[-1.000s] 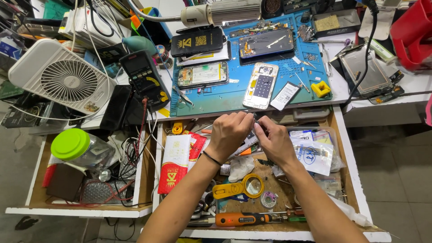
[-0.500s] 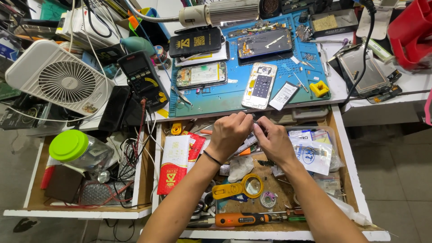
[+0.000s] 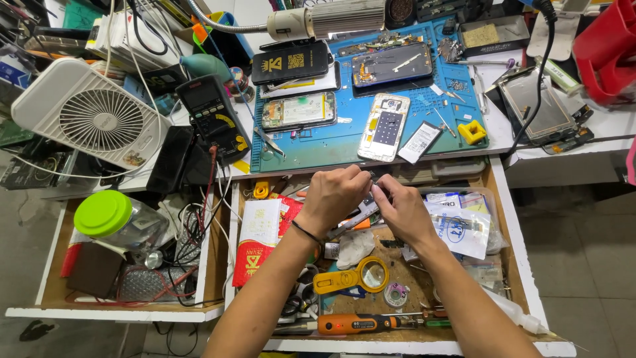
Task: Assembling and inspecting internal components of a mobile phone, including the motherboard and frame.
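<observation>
My left hand (image 3: 334, 195) and my right hand (image 3: 401, 211) meet just above the middle of the frame, over the open wooden drawer (image 3: 513, 262). Both are closed, fingertips pinched together on a small dark part (image 3: 372, 187) held between them; it is too small and too covered by my fingers for me to tell what it is. A flat metal tool (image 3: 354, 221) slants out from under my left palm toward my right wrist, but I cannot tell which hand grips it. A thin black band circles my left wrist.

Below my hands in the drawer lie a yellow magnifying glass (image 3: 354, 278) and, near the bottom edge, an orange-handled screwdriver (image 3: 358, 323). A red and white packet (image 3: 260, 240) sits left of my left forearm, clear plastic bags (image 3: 464, 225) right of my right hand. Above the drawer, on the blue work mat (image 3: 318, 142), lies an opened white phone frame (image 3: 384, 127). A white fan (image 3: 93, 119) stands at the upper left.
</observation>
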